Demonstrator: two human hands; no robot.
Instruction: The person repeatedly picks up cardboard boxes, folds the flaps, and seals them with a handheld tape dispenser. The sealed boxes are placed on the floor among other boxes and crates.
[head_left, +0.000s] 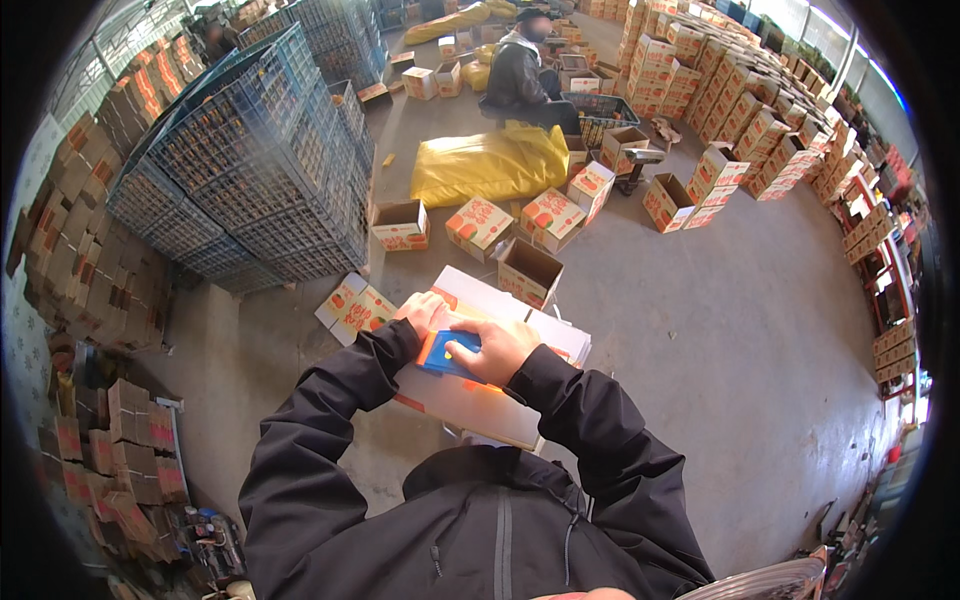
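In the head view a printed cardboard carton (480, 412) lies in front of my body, its pale flaps (555, 334) spread towards the far side. My right hand (504, 349) grips a blue tape dispenser (442, 358) with an orange edge, resting over the carton. Just left of it, my left hand (421, 309) rests on the carton's upper left part with its fingers bent; whether it holds anything I cannot tell. The underside of the carton and what supports it are mostly hidden.
Beyond the carton stand an open carton (529, 274), several printed cartons (480, 225) and a yellow sack (487, 165). A seated person (517, 75) is farther off by a crate (600, 112). Stacked blue plastic crates (262, 150) rise at left, and stacked cartons (757, 127) at right.
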